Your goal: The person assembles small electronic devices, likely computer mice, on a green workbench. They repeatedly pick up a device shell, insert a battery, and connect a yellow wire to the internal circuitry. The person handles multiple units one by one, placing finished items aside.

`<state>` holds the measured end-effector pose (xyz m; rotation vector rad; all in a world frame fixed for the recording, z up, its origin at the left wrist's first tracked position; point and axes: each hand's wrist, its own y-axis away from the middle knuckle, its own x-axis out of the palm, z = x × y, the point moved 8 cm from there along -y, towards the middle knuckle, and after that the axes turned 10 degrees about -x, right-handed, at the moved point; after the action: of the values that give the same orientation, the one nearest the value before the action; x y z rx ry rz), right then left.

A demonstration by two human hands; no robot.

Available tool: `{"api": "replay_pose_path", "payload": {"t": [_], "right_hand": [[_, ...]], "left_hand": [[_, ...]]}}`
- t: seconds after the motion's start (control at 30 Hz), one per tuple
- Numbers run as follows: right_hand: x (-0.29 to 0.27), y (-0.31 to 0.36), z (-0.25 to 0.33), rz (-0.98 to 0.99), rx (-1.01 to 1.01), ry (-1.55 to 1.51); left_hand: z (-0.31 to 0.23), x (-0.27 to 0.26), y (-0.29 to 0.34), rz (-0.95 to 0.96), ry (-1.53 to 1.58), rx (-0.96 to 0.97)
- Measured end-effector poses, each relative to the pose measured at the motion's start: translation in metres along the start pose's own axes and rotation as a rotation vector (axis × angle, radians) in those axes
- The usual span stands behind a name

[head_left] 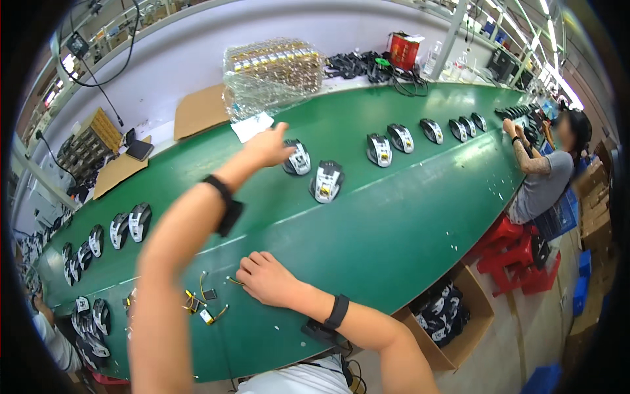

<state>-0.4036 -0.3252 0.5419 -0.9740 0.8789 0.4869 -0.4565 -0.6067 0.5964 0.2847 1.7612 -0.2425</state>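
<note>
Cardboard box of black-and-white parts; left hand, right hand: hold unclear

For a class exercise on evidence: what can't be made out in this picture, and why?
All in the head view:
What lies under the right hand: hidden by the hand itself.
Whether the left hand touches the nearest mouse-shaped shell: motion blur.
The co-worker at far left: cut off by the picture's rim.
Separate parts in the carton: too small.
</note>
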Motion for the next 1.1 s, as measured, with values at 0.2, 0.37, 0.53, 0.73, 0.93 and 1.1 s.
{"api": "replay_pose_path", "payload": {"t": [0.2,0.37,0.53,0.73,0.93,1.1], "right_hand": [[0.027,0.021,-0.02,-0.112,0.032,-0.052],[0.01,0.017,-0.002,-0.038,-0.063,0.182],[-0.001,0.008,-0.043,-0.11,0.275,-0.419],[-0.018,0.007,-0.042,-0.173,0.404,-0.752],[-0.033,-0.001,-0.016,-0.336,0.493,-1.088],[-0.046,-0.017,0.018,-0.304,0.42,-1.089]], "left_hand": [[-0.065,0.076,-0.009,0.053,0.076,-0.302],[0.001,0.074,-0.018,0.013,0.163,-0.283],[0.084,0.015,0.018,0.036,0.907,-0.429],[0.104,-0.061,0.175,-0.02,1.427,-0.344],[0.122,-0.064,0.309,-0.213,1.848,-0.344],[0.126,-0.027,0.346,-0.225,2.078,-0.331]]}}
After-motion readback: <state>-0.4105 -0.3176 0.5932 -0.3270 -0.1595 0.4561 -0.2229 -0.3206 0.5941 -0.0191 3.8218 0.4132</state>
